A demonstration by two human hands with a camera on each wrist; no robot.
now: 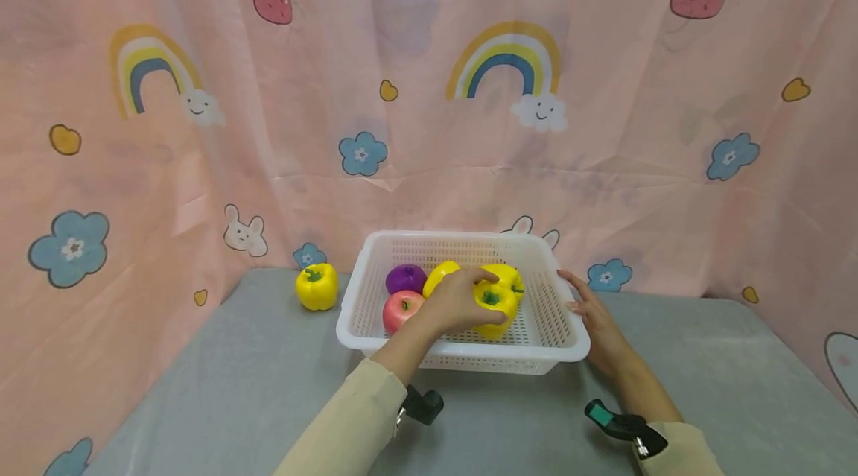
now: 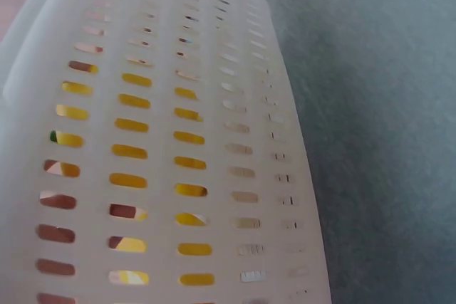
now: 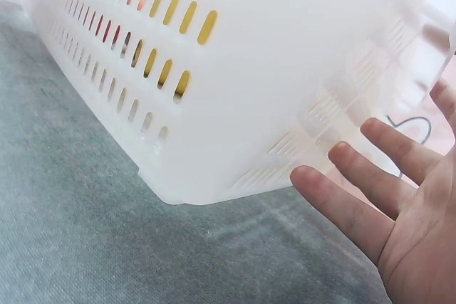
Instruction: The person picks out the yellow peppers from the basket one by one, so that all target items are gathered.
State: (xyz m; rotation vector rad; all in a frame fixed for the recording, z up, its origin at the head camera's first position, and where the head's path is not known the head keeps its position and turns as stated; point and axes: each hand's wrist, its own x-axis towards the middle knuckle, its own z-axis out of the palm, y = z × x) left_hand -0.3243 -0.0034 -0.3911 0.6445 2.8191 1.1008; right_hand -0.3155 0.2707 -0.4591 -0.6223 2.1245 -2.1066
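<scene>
In the head view a white slotted plastic basket [image 1: 462, 351] stands on the table. My left hand [image 1: 459, 303] reaches over its front rim, thumb and fingers around a yellow bell pepper [image 1: 497, 306] with a green stem. Behind that lies another yellow bell pepper [image 1: 506, 275]. A yellow fruit or vegetable [image 1: 439, 276], partly hidden by my hand, sits to the left. My right hand [image 1: 599, 323] rests against the basket's right end. Its fingers [image 3: 356, 211] extend fairly straight along the outside wall in the right wrist view. Slots hide much of the contents in the left wrist view.
A purple round item [image 1: 405, 278] and a red apple [image 1: 401, 311] lie in the basket's left part. Outside, a yellow bell pepper [image 1: 317, 287] stands on the grey table [image 1: 268, 379] left of the basket. A pink patterned curtain [image 1: 415, 185] hangs close behind.
</scene>
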